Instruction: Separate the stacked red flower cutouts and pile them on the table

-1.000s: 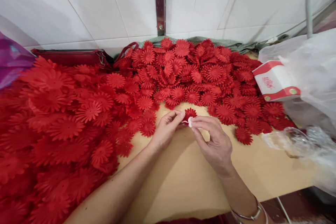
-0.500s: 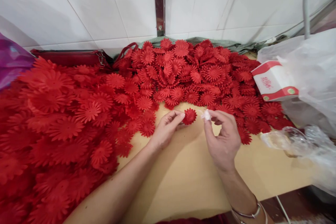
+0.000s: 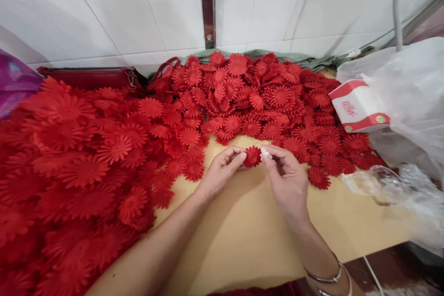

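Note:
Between thumb and fingers, my left hand (image 3: 225, 166) pinches the left edge of a small red artificial flower (image 3: 253, 156). My right hand (image 3: 286, 175) is closed, its thumb and forefinger pinching a small white wad (image 3: 265, 153) that looks like tissue or thin plastic. This wad is at the flower's right edge; whether the two touch I cannot tell. Both hands are above the tan tabletop (image 3: 236, 226). A large heap of loose red flower pieces (image 3: 83, 171) lies left of my left arm, and a pile of stacked red flowers (image 3: 277, 97) spreads behind my hands.
A red bag (image 3: 86, 78) lies along the tiled wall behind the heap, with purple plastic (image 3: 15, 81) at far left. On the right are a white and red box (image 3: 359, 106), white plastic bags (image 3: 416, 83) and crumpled clear plastic (image 3: 395, 185). The table's front edge shows at lower right.
My right hand has moved left with the white wad, from a small gap away up to the flower's edge. My left hand keeps its pinch on the flower. The view has shifted slightly.

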